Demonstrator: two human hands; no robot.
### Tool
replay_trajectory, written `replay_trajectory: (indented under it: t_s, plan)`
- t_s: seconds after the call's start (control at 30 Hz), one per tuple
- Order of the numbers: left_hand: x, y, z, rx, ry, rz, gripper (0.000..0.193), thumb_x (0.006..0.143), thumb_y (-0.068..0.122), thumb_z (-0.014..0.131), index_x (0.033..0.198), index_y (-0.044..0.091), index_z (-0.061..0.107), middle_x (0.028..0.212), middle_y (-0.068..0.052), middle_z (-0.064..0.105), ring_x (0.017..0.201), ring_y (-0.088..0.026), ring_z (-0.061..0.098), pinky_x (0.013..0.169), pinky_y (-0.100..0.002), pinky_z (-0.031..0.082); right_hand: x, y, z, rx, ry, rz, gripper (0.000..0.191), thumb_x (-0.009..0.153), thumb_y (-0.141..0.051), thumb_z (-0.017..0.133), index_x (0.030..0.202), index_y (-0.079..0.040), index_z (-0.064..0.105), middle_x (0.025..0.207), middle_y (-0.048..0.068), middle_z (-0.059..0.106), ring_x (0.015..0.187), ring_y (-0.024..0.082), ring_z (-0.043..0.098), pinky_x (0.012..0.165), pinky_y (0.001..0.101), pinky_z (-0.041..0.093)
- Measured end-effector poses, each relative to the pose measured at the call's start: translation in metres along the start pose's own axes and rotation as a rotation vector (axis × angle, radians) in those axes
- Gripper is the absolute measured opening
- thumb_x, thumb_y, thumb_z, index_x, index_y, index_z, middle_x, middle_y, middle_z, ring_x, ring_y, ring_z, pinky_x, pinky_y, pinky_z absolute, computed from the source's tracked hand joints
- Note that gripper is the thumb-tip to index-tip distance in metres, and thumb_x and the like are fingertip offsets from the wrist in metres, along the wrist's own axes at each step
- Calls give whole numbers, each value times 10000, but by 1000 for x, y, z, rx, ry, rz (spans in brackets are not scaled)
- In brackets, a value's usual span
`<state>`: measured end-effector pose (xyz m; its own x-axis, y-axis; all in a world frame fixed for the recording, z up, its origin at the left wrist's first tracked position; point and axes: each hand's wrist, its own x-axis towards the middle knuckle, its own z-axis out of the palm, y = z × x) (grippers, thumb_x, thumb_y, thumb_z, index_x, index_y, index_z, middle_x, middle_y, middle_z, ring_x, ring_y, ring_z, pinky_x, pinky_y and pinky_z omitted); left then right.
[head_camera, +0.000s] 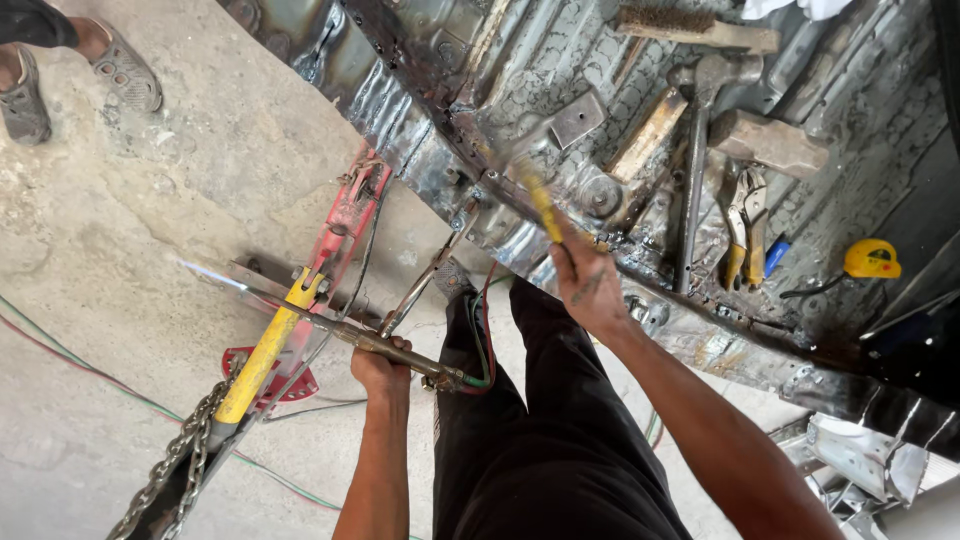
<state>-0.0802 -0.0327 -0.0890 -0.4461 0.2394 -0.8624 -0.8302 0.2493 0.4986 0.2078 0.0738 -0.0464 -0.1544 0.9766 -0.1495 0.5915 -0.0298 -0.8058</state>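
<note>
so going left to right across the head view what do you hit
chain → yellow handle → left hand on the torch → right hand → hammer → pliers → yellow tape measure

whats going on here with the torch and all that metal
A person stands by a scorched sheet-metal panel. Their left hand grips a lit gas torch, its flame pointing away over the concrete floor. Their right hand holds a yellow-handled tool against the panel's edge. Hammers and pliers lie on the panel.
</note>
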Motion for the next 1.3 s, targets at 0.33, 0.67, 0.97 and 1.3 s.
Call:
replay_trajectory:
  t_s: [0.33, 0.67, 0.97, 1.3]
  plan:
    - [1, 3, 3, -41, -2, 14, 142, 994, 183, 472, 881, 98, 483, 715, -100, 515, 513, -237, 495, 509, -387, 444, 3, 2, 7, -121, 12, -152, 556, 1050, -110, 564, 1588, -67, 428, 616, 115, 538, 489, 213, 509, 510, 363, 444]
    - [5, 1, 0, -69, -11, -19, 128, 990, 169, 419, 908, 97, 486, 887, -179, 662, 545, -223, 504, 526, -374, 440, 4, -11, 5, -60, -92, 70, 534, 1047, -141, 580, 1556, -60, 441, 579, 162, 538, 447, 196, 538, 465, 386, 430]
    - [2, -1, -4, -43, -41, 2, 146, 1027, 174, 423, 926, 84, 478, 930, -191, 595, 552, -216, 502, 533, -368, 439, 14, 7, -1, -48, -54, -117, 504, 1119, -205, 524, 1592, -95, 390, 1054, 260, 693, 664, 221, 664, 585, 344, 546]
    - [7, 0, -6, -91, -72, -37, 245, 1023, 235, 386, 937, 62, 537, 1065, -229, 714, 537, -193, 504, 519, -333, 432, 5, 4, 6, -241, -133, -88, 585, 1019, -145, 612, 1567, -86, 417, 612, 208, 603, 486, 374, 592, 488, 495, 465]
